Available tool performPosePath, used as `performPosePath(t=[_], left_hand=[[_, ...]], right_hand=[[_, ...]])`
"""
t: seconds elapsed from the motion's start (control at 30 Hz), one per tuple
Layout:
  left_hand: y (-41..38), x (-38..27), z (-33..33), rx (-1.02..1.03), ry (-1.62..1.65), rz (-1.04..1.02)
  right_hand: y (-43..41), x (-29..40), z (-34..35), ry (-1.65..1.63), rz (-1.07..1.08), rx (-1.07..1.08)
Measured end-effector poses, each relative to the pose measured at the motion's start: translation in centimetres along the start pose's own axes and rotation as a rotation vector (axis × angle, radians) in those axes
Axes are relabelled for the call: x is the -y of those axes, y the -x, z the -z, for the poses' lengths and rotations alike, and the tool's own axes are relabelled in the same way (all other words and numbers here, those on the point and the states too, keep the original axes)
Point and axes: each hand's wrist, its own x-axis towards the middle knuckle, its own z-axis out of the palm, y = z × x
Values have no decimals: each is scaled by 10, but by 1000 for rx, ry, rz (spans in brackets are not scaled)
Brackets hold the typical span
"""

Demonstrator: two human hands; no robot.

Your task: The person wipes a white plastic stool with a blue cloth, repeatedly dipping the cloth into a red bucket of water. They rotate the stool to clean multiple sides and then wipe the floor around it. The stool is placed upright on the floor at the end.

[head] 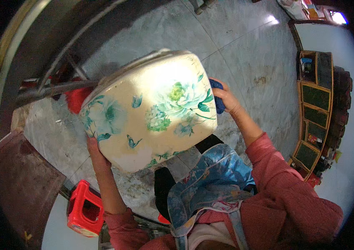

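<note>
A cream board (123,125), printed with teal and green flowers and butterflies, is held up tilted in front of me. It looks like a seat or small tabletop, and a bright glare covers its upper part. My left hand (95,150) grips its lower left edge, with the fingers mostly hidden. At the right edge, my right hand (225,95) holds a bunched dark blue cloth (217,107) against the board's side. A grey tube (58,89) runs to the board's left edge; whether they are joined I cannot tell.
A red plastic stool (80,209) lies tipped at lower left, near a brown panel (23,178). Something red (78,100) shows behind the board. Wood-framed shelving (316,115) stands right. The concrete floor (255,59) has stains.
</note>
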Motion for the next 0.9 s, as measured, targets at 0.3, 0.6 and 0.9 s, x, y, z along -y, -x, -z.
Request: performPosePath(t=[0.3, 0.6, 0.9], left_hand=[[0, 6, 5, -44, 65, -28], [60, 14, -13, -436, 282, -3], [67, 32, -51, -641, 314, -75]], right_hand=[[-14, -12, 9, -15, -49, -65], [-88, -3, -4, 186, -117, 364], [-155, 45, -48, 389, -213, 553]])
